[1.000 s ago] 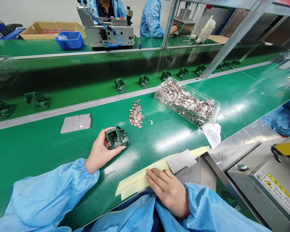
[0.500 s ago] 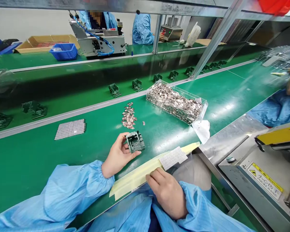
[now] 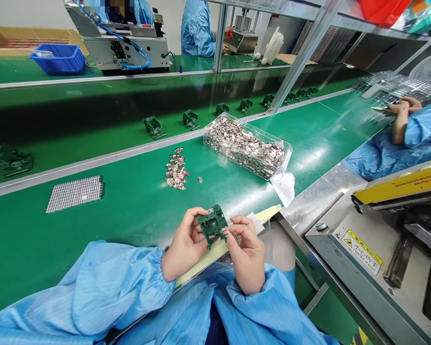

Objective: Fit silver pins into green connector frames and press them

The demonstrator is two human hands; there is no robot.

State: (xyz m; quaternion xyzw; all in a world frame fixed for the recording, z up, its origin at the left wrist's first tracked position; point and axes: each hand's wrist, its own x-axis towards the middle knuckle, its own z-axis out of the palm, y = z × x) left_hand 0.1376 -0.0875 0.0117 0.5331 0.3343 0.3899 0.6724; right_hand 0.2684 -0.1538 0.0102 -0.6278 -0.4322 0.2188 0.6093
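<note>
My left hand (image 3: 185,244) is closed around a dark green plastic housing (image 3: 212,223) with an open, frame-like shape, held tilted above the table's front edge. At the housing's right side is my right hand (image 3: 247,254), thumb and forefinger pinched together at its lower right edge. Whatever lies between those fingertips is too small to make out. Partly hidden behind the right hand is a white gridded sheet (image 3: 255,223), lying on yellow tape (image 3: 272,211) along the table edge. A loose pile of small metal plates (image 3: 176,170) lies beyond the left hand, with a single plate (image 3: 200,179) beside it.
A clear box (image 3: 287,160) full of metal pieces stands ahead, white paper (image 3: 283,187) at its corner. Another gridded sheet (image 3: 75,193) lies left. Green housings (image 3: 153,127) line the far belt. On the right are a machine (image 3: 359,249) and a co-worker's hands (image 3: 402,108).
My right hand has risen from the gridded sheet at the table edge to the housing. My left hand has turned and tilted the housing. The whole view has shifted rightward.
</note>
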